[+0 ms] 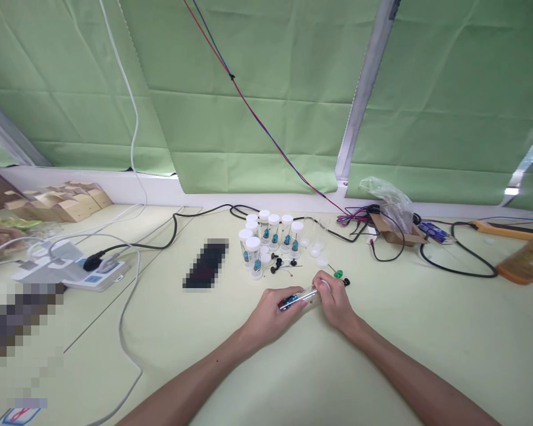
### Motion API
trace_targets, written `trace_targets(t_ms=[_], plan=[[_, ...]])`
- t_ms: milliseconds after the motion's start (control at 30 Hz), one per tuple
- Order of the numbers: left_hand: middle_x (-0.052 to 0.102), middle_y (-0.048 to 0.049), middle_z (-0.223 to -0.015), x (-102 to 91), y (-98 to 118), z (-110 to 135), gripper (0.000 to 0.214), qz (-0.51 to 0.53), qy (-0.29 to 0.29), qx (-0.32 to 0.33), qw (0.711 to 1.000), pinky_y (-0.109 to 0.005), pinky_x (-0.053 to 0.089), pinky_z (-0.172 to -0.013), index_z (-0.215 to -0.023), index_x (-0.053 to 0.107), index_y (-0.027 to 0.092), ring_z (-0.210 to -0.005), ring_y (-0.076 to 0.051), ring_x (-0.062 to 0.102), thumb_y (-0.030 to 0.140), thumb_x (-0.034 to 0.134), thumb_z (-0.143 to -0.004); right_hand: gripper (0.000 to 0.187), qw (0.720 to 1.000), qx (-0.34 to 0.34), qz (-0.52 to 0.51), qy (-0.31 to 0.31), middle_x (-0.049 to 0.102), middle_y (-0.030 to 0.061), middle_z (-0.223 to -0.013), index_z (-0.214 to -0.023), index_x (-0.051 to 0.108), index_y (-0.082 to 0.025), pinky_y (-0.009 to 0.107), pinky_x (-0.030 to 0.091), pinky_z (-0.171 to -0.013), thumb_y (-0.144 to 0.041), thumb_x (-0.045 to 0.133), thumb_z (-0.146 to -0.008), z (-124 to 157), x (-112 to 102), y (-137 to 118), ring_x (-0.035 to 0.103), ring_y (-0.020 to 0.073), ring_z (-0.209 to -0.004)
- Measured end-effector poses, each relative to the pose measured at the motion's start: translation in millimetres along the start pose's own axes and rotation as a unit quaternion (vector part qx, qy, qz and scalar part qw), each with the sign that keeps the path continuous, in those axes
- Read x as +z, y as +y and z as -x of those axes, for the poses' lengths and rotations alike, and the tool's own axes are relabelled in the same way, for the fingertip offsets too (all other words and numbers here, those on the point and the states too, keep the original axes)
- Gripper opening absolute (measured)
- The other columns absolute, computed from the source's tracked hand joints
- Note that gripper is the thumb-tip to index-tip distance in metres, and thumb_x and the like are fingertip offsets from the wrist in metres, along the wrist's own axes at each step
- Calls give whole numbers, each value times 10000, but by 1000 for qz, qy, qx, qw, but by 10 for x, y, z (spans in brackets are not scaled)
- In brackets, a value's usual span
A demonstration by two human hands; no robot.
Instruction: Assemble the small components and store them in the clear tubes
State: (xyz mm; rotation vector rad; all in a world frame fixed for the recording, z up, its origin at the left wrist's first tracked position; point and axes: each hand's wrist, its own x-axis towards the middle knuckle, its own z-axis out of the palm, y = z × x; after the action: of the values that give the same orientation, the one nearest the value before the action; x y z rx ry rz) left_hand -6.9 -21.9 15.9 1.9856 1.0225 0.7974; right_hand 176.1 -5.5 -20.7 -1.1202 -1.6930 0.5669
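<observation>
The clear tube (pixel 310 293) sits just right of the frame's centre, low over the worktop (pixel 382 361), slanting up to the right between two hands. The left hand (pixel 270 312) grasps its lower end, thumb along the near side and fingers on the far side, a hold that seems meant to stop the tube rolling or twisting while leaving its blue insert (pixel 289 301) partly in sight. The right hand (pixel 333 296) is curled around the upper end, thumb and fingers pinched close, perhaps to brace or work that end; whether they press on a cap cannot be told, since they cover it. Both forearms come in from the bottom edge, so the tube is held within easy view. Near the centre, small jars (pixel 256 267) with white lids stand upright in a tight group, likely so they take little room and do not tip. Loose white caps (pixel 314 251) lie to their right, black pieces (pixel 275 264) lie in front, and a green piece (pixel 338 274) rests just beyond the right hand, all apparently within short reach. The power strip (pixel 111 277) stays well apart at the left, perhaps to keep its cables off the hands.
</observation>
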Motion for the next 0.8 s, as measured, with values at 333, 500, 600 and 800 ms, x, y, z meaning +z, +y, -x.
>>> trace_targets(t_ms=[333, 500, 600, 800], plan=[[401, 46, -612, 5, -9, 4, 298, -7, -7, 3, 1000, -227, 230, -526, -786, 601, 156, -578, -99, 286, 366, 433, -914, 278, 999, 32, -15, -9, 431, -30, -569, -631, 434, -193, 261, 296, -544, -232, 348, -891, 5, 11, -14, 394, 130, -541], [432, 42, -621, 15, -10, 13, 282, -18, -2, 3, 1000, -225, 237, -532, -804, 608, 156, -584, -99, 305, 348, 434, -914, 269, 998, 51, -27, -12, 429, -28, -572, -621, 424, -194, 260, 292, -545, -212, 342, -877, 4, 15, -9, 389, 132, -551], [464, 37, -630, 21, -3, 17, 290, -24, -1, 1, 1000, -227, 243, -536, -836, 628, 158, -586, -101, 320, 351, 427, -916, 267, 997, 60, -35, -13, 427, -28, -571, -617, 423, -195, 260, 290, -544, -211, 345, -872, -2, 18, -18, 388, 133, -554], [516, 35, -649, 32, 4, 24, 300, -38, 1, -3, 999, -227, 259, -538, -890, 649, 167, -583, -103, 338, 366, 426, -916, 263, 996, 77, -46, -16, 419, -27, -565, -608, 414, -198, 263, 289, -544, -214, 352, -863, -13, 18, -40, 389, 139, -560]])
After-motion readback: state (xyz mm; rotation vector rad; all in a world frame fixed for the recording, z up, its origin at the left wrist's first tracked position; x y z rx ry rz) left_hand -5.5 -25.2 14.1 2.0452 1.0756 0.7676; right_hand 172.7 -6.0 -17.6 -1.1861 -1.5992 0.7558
